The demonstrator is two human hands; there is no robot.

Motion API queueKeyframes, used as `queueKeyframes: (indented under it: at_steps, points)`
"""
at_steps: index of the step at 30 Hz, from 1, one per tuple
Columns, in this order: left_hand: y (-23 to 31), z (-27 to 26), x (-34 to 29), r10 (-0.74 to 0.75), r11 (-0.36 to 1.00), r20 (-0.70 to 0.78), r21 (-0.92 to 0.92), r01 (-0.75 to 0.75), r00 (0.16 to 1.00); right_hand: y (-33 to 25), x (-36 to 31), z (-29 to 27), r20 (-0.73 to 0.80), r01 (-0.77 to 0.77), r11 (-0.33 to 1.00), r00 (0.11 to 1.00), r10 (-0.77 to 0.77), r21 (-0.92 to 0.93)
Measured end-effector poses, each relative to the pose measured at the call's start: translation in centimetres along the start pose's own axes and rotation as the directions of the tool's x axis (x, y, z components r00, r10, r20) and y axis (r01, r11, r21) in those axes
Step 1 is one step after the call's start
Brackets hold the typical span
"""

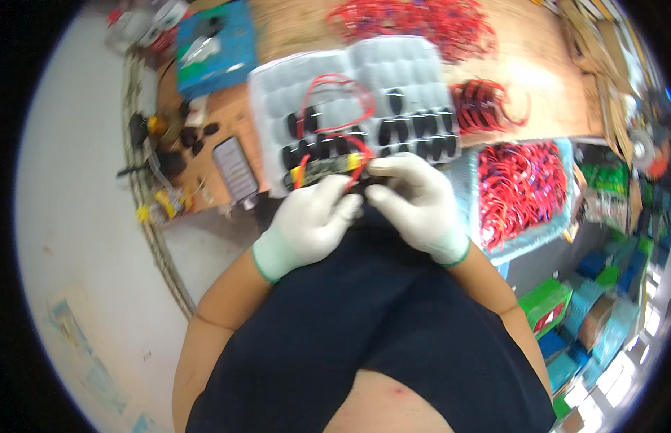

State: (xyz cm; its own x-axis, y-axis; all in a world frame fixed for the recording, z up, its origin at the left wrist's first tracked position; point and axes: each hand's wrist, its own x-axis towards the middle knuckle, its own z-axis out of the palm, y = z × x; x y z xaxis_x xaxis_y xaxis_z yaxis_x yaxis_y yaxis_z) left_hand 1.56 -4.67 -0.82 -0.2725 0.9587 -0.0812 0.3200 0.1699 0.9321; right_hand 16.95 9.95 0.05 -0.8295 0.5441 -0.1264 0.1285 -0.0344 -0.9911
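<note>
White gloves with green cuffs cover both hands, which meet over the near edge of a pale moulded tray [269, 94]. My left hand [312, 222] is closed, its fingertips on a red wire [363, 160] beside a narrow circuit board [325, 169] with yellow ends. Thumb and forefinger of my right hand [416, 204] pinch a small dark piece, mostly hidden and blurred. The board overlaps the tray's near edge. Black oval parts [402, 130] sit in several tray pockets, and a red wire loop [371, 101] lies across the middle.
On the left are a phone [236, 169] and a blue box [216, 50]. Red wire pieces lie heaped [422, 25] at the back and bundled [487, 107] right of the tray. A light-blue bin [522, 249] full of red wires stands near my right hand.
</note>
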Motion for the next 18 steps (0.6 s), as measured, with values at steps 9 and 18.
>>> queueKeyframes:
  at_steps: [9, 18]
  points:
    - [2.2, 4.4, 4.5, -0.274, 0.927, -0.02, -0.27, 0.259, 0.962, 10.1, 4.5, -17.7, -0.418, -0.03, 0.722, 0.832, -0.366, -0.691]
    - [4.8, 9.7, 8.5, -0.388, 0.878, -0.112, -0.346, 0.33, 0.915, 20.3, 9.1, -40.3, -0.396, -0.41, 0.184, 0.912, 0.112, -0.893]
